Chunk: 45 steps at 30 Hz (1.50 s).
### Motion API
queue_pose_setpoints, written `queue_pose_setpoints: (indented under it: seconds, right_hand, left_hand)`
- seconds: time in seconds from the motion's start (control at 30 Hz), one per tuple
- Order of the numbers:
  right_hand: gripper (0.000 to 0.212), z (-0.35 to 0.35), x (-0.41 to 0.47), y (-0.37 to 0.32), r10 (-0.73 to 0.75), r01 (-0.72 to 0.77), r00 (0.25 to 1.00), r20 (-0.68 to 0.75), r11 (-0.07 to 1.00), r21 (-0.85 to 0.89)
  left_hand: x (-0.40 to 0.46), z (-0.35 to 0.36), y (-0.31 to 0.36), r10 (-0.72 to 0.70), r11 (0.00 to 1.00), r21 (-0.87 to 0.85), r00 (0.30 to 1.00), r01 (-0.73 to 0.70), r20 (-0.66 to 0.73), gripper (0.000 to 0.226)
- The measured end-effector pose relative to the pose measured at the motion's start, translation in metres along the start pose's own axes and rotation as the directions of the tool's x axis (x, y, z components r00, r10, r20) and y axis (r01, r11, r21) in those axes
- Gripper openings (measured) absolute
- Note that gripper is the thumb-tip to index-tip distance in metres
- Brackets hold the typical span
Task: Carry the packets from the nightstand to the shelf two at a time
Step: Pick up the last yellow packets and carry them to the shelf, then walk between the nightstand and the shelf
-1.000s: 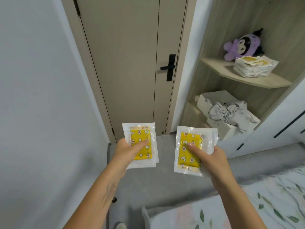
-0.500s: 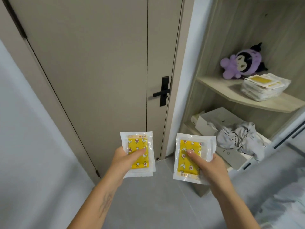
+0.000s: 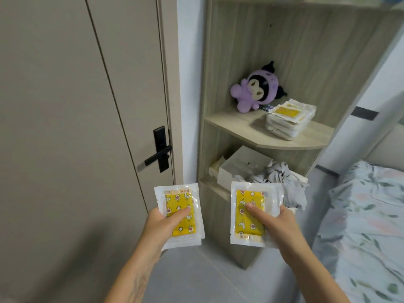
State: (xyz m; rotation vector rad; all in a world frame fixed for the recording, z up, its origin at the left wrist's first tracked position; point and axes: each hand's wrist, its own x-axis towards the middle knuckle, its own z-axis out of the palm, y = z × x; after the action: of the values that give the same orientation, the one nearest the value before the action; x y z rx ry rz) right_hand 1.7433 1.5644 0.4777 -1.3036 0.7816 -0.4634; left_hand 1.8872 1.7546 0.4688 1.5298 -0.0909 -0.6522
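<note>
Head view. Left hand (image 3: 162,224) grips a packet (image 3: 179,212) with the thumb across its yellow face; right hand (image 3: 277,224) pinches a second packet (image 3: 249,213) the same way. Both are held flat, side by side, apart, in front of the shelf unit.

Progress: a stack of packets (image 3: 288,119) already sits on the shelf (image 3: 240,124), at its right end, near a purple plush toy (image 3: 255,90). This pair is mid-carry, not yet set down. Nightstand out of sight, so what remains there cannot be told.

Room: bare board left of the stack. Curved front edge overhangs a lower box of grey cloth (image 3: 282,180). Door (image 3: 87,106) left, bed (image 3: 369,215) right.
</note>
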Motion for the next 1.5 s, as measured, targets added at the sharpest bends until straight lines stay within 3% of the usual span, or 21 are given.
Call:
queue_pose_setpoints:
  seconds: [0.33,0.47,0.8,1.0,1.17,1.37,1.5]
  right_hand:
    - [0.026,-0.041,0.119,-0.066,-0.06,0.063,0.995,-0.084,0.998,0.028]
    - [0.029,-0.071,0.154,-0.087,-0.063,0.065,0.981,-0.184,0.998,0.004]
    - [0.03,-0.111,0.234,-0.118,-0.006,0.05,0.953,-0.304,0.99,0.135]
    - [0.041,-0.131,0.279,-0.152,-0.074,0.151,0.926,-0.37,0.972,0.183]
    - [0.039,-0.143,0.31,-0.164,-0.081,0.232,0.907,-0.414,0.915,0.33]
    - [0.028,-0.167,0.33,-0.178,-0.033,0.222,0.891,-0.452,0.902,0.371]
    - [0.018,-0.179,0.339,-0.188,-0.055,0.224,0.904,-0.424,0.905,0.361]
  left_hand:
    - [0.132,0.128,0.066,0.058,0.994,0.079,0.973,-0.077,0.222,0.016]
    - [0.168,0.179,0.087,0.062,0.994,0.064,0.955,-0.083,0.289,0.017]
    - [0.25,0.266,0.132,0.09,0.988,0.074,0.9,-0.134,0.425,0.019]
    - [0.3,0.322,0.166,0.168,0.98,0.003,0.832,-0.2,0.528,0.045]
    - [0.322,0.366,0.175,0.198,0.961,0.032,0.765,-0.275,0.612,0.07]
    - [0.322,0.419,0.171,0.102,0.974,0.088,0.751,-0.209,0.653,0.027]
    - [0.32,0.444,0.172,0.046,0.993,0.061,0.791,-0.104,0.61,0.023]
